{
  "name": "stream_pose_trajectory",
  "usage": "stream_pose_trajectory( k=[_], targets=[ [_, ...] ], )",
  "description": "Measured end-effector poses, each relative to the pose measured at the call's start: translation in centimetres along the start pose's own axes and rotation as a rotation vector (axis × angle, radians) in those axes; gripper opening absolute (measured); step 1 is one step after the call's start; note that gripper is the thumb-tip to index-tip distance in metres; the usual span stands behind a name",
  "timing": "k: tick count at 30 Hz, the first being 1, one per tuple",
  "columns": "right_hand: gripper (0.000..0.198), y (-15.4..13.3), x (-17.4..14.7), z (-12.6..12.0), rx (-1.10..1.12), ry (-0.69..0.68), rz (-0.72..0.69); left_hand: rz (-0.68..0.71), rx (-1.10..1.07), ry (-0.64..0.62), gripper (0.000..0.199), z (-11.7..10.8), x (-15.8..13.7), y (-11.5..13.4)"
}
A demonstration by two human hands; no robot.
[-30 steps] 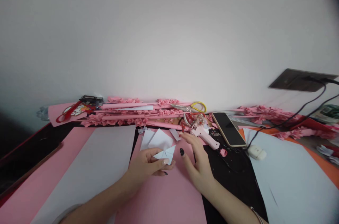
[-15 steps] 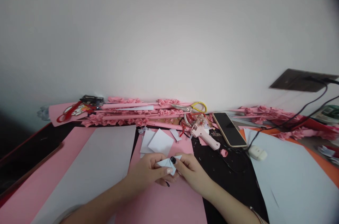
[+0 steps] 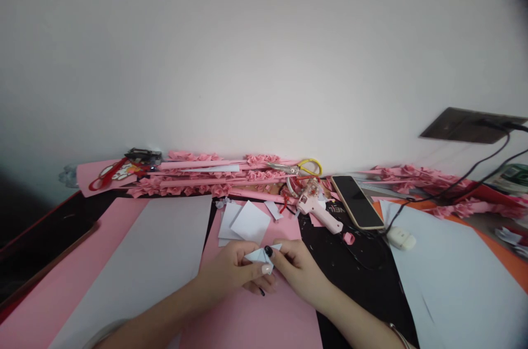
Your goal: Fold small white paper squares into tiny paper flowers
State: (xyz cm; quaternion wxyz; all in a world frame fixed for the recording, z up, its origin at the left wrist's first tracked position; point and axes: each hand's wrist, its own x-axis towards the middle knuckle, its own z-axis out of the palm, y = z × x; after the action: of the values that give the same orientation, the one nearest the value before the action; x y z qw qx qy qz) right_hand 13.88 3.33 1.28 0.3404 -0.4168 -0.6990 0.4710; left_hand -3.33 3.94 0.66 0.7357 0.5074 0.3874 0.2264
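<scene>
A small piece of folded light-blue paper [image 3: 256, 255] is pinched between both hands, just above a pink sheet [image 3: 251, 316]. My left hand [image 3: 239, 266] is closed on its left side, with the thumb pressed along the lower edge. My right hand [image 3: 295, 269] grips the right side, its dark-nailed thumb lying on the paper's middle crease. Beyond the fingers lie several white paper squares [image 3: 250, 221], overlapping on the pink sheet. Part of the folded paper is hidden behind the thumbs and fingers.
A pink glue gun [image 3: 319, 214], yellow-handled scissors [image 3: 309, 166] and a phone [image 3: 358, 202] lie behind on the right. Pink paper flower stems [image 3: 198, 179] line the wall. Large pale sheets [image 3: 140, 266] flank the middle. A white case [image 3: 401, 238] sits by a black cable.
The hands stay in nearly the same place around the folded paper. My left thumb has slid slightly right and down, and my right thumb has shifted a little left.
</scene>
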Motion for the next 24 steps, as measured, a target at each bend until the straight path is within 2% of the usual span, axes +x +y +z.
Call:
stream_pose_trajectory(
  k=[9, 19, 24],
  targets=[
    [0.036, 0.14, -0.17, 0.13, -0.008, -0.080, 0.009, -0.014, -0.005, -0.001, 0.010, 0.23, -0.05, -0.33],
    [0.040, 0.24, -0.22, 0.27, 0.111, -0.157, 0.035, -0.010, 0.028, -0.049, 0.010, 0.38, -0.30, 0.03],
    [0.043, 0.04, -0.35, 0.36, -0.011, -0.188, 0.022, 0.000, 0.032, -0.070, 0.012, 0.40, -0.48, -0.21]
  ],
)
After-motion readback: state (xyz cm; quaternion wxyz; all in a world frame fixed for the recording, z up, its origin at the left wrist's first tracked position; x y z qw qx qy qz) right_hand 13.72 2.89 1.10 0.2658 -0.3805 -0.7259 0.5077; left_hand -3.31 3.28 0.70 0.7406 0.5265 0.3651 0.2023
